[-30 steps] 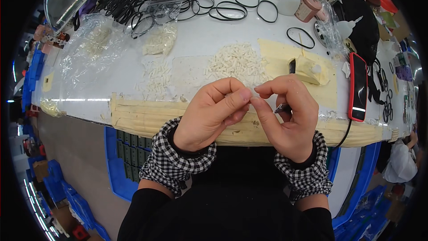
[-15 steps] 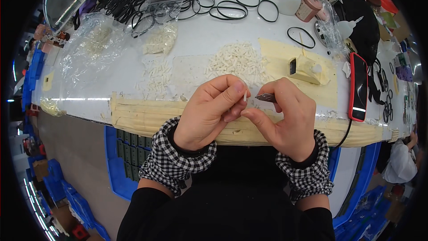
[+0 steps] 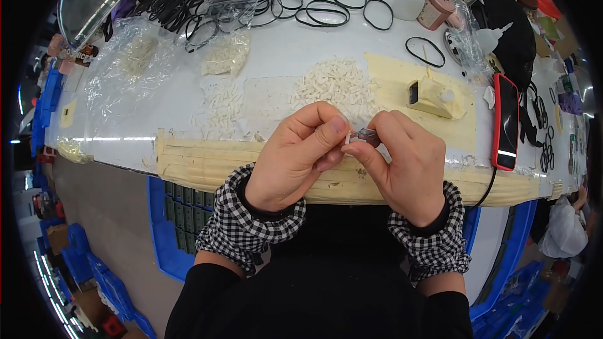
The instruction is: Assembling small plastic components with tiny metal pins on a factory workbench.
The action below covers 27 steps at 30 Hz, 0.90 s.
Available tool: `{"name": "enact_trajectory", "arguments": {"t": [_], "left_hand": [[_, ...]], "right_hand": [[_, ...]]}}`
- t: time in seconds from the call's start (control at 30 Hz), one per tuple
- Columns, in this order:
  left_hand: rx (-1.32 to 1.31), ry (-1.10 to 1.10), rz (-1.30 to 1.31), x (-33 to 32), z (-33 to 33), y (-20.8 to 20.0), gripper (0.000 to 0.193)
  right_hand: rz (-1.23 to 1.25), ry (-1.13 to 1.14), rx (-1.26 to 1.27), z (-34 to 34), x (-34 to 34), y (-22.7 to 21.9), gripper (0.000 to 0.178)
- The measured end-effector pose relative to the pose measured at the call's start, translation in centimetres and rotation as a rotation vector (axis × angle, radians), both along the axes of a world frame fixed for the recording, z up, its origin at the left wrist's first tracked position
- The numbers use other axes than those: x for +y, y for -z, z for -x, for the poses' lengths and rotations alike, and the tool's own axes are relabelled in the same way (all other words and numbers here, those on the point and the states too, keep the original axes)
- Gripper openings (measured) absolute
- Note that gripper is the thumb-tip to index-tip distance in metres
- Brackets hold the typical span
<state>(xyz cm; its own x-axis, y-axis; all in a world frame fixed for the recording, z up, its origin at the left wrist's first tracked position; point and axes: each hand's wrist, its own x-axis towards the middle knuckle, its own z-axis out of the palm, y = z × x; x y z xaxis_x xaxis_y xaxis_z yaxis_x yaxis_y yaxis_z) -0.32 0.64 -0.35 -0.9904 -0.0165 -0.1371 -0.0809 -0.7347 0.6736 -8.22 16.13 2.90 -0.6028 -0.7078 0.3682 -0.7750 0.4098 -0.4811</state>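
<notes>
Between the thumb and fingers of my left hand is a small white stick-like piece, held upright. My right hand pinches a small grey metal blade between thumb and forefinger. The blade's tip meets the white piece or lies right beside it; I cannot tell which. Both hands are over the table's near edge. Just beyond them lies a heap of similar small white pieces, and a looser scatter of white pieces spreads to its left.
Black rubber loops cover the far side of the table. Clear plastic bags lie at left. On the right are a tape-wrapped block, a red-framed phone with a cable, and a pink tub. Yellowish tape lines the near edge.
My right hand has brought the blade left, up to the white piece, and its thumb has closed in. My left hand stays almost where it was.
</notes>
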Motion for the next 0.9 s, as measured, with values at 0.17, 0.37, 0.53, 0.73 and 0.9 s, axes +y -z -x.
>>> {"name": "enact_trajectory", "arguments": {"t": [0.17, 0.37, 0.53, 0.73, 0.9], "left_hand": [[-0.013, 0.013, 0.053, 0.02, 0.06, -0.44, 0.017], [-0.034, 0.007, 0.065, 0.03, 0.02, -0.63, 0.018], [-0.015, 0.030, 0.058, -0.12, -0.05, -0.47, 0.018], [-0.021, 0.018, 0.069, 0.00, 0.02, -0.46, 0.017], [-0.003, -0.004, 0.010, -0.16, -0.02, -0.22, 0.014]], "right_hand": [[0.000, 0.018, 0.062, 0.09, -0.05, 0.20, 0.036], [-0.012, 0.001, 0.053, 0.05, 0.03, 0.06, 0.036], [0.013, 0.018, 0.054, 0.06, -0.02, 0.12, 0.036], [-0.025, 0.006, 0.071, 0.11, 0.16, 0.10, 0.036], [0.017, -0.004, -0.008, 0.29, 0.46, -0.12, 0.034]]}}
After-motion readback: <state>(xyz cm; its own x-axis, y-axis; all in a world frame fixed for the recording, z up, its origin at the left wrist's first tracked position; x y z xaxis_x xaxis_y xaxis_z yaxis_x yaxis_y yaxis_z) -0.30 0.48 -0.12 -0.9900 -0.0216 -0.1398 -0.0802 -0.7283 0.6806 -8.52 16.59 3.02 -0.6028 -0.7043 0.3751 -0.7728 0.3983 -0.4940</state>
